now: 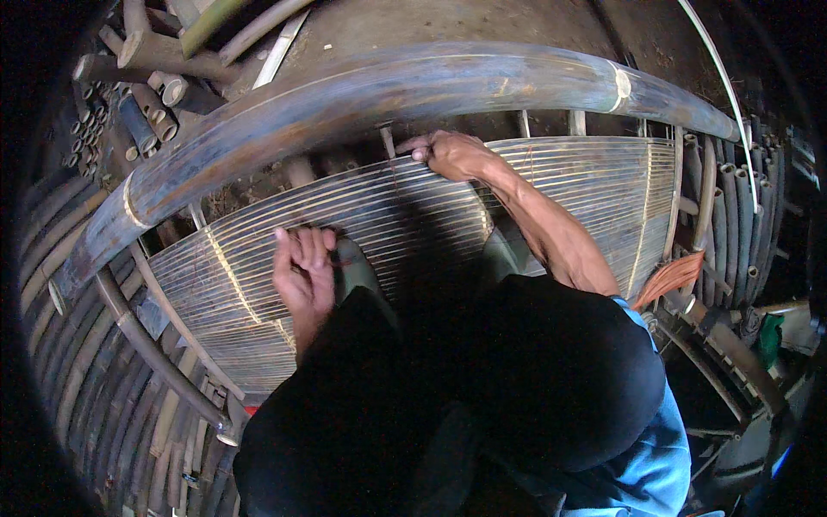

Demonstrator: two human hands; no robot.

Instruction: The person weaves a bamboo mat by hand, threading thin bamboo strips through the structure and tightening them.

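Observation:
A seat-like panel of thin bamboo slats [284, 211] spreads under my hands, held by pale cross-bindings. My right hand [457, 157] is at its far edge beside a short upright peg [388, 142]. The index finger reaches left and the thumb lies close to it; whatever they may pinch is too small to make out. A thin dark line crosses the slats just below these fingertips. My left hand [303, 274] hovers over the slats nearer me, fingers curled toward the palm. Anything inside it is hidden.
A thick bamboo pole [370, 86] arches along the panel's far side. Bamboo poles [95, 327] lie stacked at left, with cut pieces [159, 60] at upper left and more poles [732, 220] at right. An orange-brown fibre bundle [672, 277] hangs by the panel's right end.

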